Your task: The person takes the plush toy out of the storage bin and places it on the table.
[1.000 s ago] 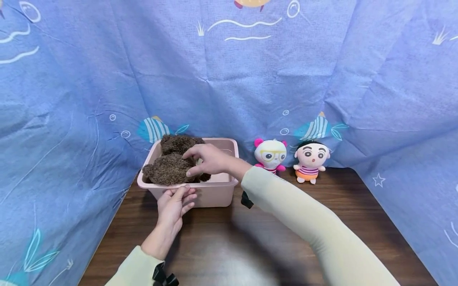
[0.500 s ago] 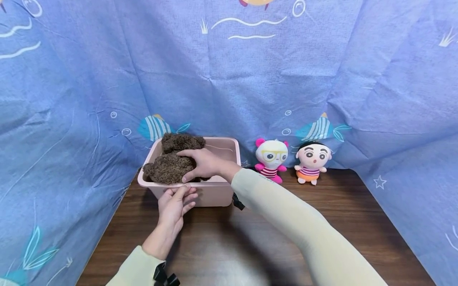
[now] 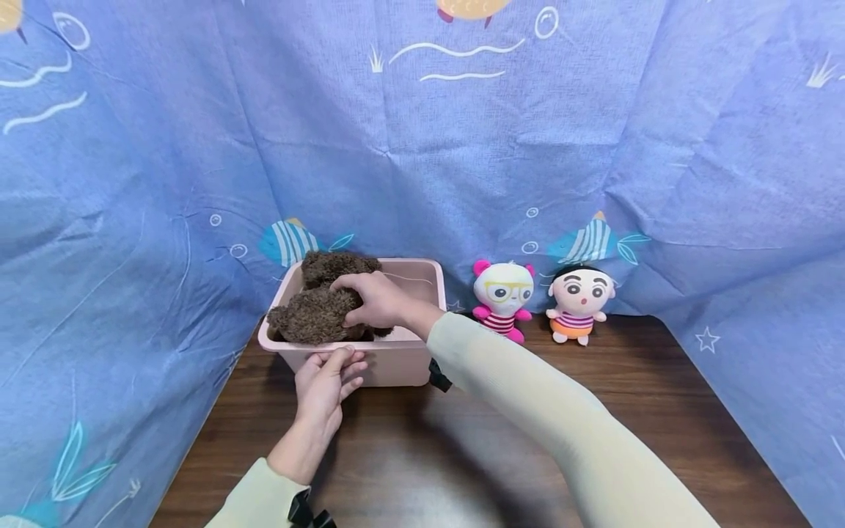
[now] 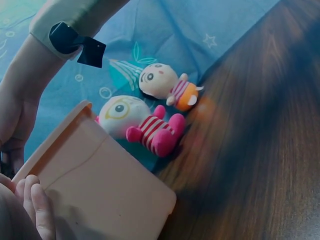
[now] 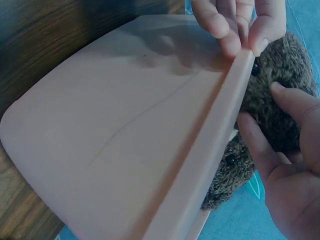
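Two dark brown furry plush toys lie in the left part of a pale pink plastic bin (image 3: 396,367) in the head view. My right hand (image 3: 376,301) grips the nearer plush toy (image 3: 306,315), thumb on the near side and fingers across its top. The farther plush toy (image 3: 333,265) lies behind it against the back wall. In the right wrist view, small black eyes show in the fur. My left hand (image 3: 322,389) pinches the bin's front rim, thumb on top and fingers below against the outer wall. The right hand covers part of the bin's inside.
Right of the bin, a pink-and-white panda plush (image 3: 503,293) with yellow glasses sits on the dark wooden table (image 3: 422,455). Beside it sits a black-haired doll (image 3: 581,301) in a striped top. A blue patterned cloth (image 3: 462,169) hangs behind and at both sides.
My right hand has moved slightly left and closed on the nearer plush toy. My left hand stays on the bin rim. The head view has shifted a little.
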The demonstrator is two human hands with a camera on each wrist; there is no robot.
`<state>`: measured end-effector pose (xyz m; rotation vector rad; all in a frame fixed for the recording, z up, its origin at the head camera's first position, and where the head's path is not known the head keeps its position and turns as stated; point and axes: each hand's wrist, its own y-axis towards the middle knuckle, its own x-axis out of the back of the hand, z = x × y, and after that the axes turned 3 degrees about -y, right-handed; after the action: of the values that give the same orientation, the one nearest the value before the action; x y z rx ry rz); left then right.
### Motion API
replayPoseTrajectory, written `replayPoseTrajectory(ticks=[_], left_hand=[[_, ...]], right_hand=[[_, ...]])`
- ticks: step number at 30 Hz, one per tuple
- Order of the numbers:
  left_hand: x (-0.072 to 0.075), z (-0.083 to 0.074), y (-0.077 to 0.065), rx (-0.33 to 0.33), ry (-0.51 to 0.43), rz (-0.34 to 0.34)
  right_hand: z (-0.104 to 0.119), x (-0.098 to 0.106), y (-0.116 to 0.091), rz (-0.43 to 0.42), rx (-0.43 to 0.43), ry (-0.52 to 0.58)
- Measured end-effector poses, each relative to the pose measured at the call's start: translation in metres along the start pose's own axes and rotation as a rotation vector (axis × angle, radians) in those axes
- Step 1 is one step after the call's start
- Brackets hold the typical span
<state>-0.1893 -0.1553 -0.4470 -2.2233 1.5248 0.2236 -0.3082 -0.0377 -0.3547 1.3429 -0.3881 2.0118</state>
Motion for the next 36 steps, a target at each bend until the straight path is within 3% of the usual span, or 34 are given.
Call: replayPoseTrajectory(ticks=[8, 21, 26, 30, 33, 36], left_hand=[[-0.004, 0.001, -0.001, -0.006, 0.003, -0.004], [-0.003, 0.0, 0.0, -0.02, -0.012, -0.014], [-0.001, 0.0, -0.001, -0.018, -0.003, -0.014], [-0.001, 0.002, -0.003, -0.026, -0.003, -0.008], [-0.001, 0.003, -0.004, -0.03, -0.006, -0.005], [-0.002, 0.004, -0.004, -0.029, -0.003, -0.002]], right_hand=[[-0.001, 0.011, -0.006, -0.055, -0.016, 0.056], [0.012, 0.051, -0.024, -0.156, -0.017, 0.478], [0.011, 0.069, -0.034, -0.212, 0.023, 0.477], [0.007, 0.083, -0.043, -0.261, 0.056, 0.595], [0.004, 0.095, -0.053, -0.265, 0.038, 0.754], [-0.002, 0.108, -0.064, -0.344, 0.017, 0.785]])
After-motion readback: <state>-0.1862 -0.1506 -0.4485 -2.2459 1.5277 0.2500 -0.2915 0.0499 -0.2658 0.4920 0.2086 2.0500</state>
